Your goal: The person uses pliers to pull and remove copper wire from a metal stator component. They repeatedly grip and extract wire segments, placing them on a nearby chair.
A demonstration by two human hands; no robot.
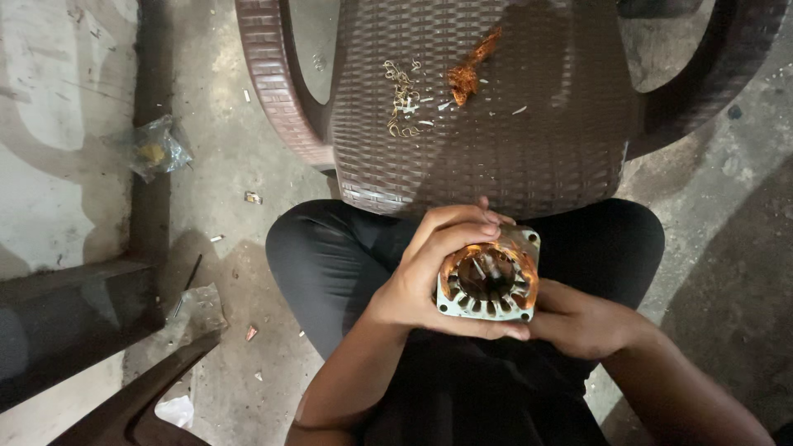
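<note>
A single head-worn camera looks steeply down from close above the person's lap, facing forward over the knees. The brown woven-plastic chair seat (512, 107) fills the upper frame, grey concrete floor (223, 165) lies at both sides, and both forearms enter from the bottom edge.

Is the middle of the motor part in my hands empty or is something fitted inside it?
Empty. The stator, held by left hand and right hand, shows an open, dark bore ringed by copper windings; no rotor inside.

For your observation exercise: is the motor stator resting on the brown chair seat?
No, the motor stator is held above the lap between the left hand and right hand, apart from the chair seat.
</note>
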